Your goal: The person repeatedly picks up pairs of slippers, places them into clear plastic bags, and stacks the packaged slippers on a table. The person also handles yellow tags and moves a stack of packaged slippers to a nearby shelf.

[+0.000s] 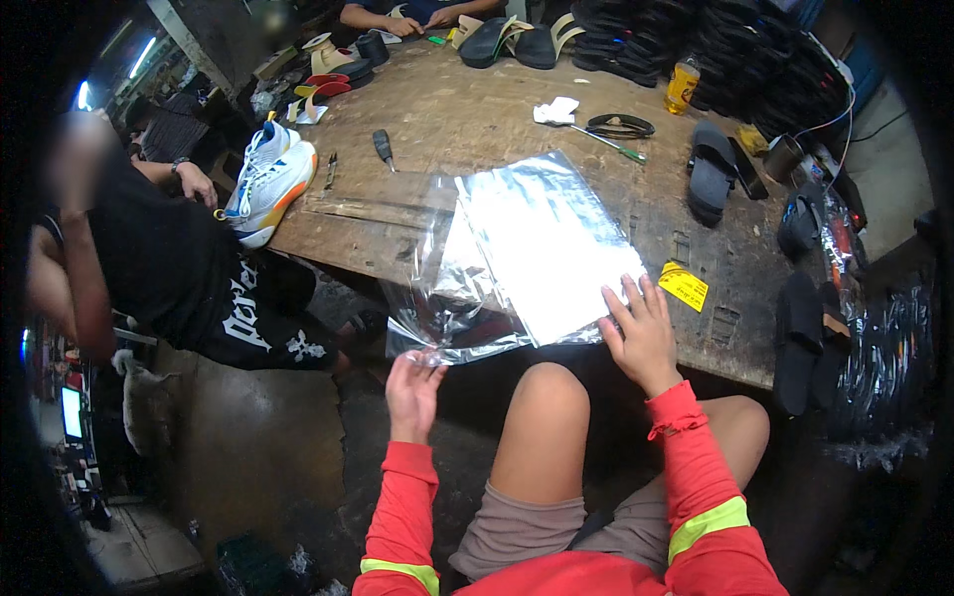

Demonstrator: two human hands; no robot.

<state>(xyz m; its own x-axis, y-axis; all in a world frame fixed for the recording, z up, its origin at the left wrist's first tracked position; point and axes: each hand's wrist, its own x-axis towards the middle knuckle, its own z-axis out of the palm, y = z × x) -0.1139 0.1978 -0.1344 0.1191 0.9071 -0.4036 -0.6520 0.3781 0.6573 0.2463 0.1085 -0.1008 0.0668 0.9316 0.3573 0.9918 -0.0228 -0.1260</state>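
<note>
A stack of shiny clear plastic bags (548,246) lies at the table's near edge, bright with glare. My left hand (414,395) pinches the lower corner of a loose clear plastic bag (428,287), which spreads left from the stack and hangs past the table edge. My right hand (642,335) rests on the near right corner of the stack, palm down and fingers apart. Just right of it, on the wood, lies a yellow card (683,286) bearing writing.
On the wooden table (477,112) are a dark-handled tool (383,147), a green-handled screwdriver (630,154), white sneakers (287,179), a black slide sandal (708,175), a phone (747,167) and a yellow-liquid bottle (681,88). Black footwear piles up (745,67) behind. A person (164,261) sits left; another's hands (425,22) work opposite.
</note>
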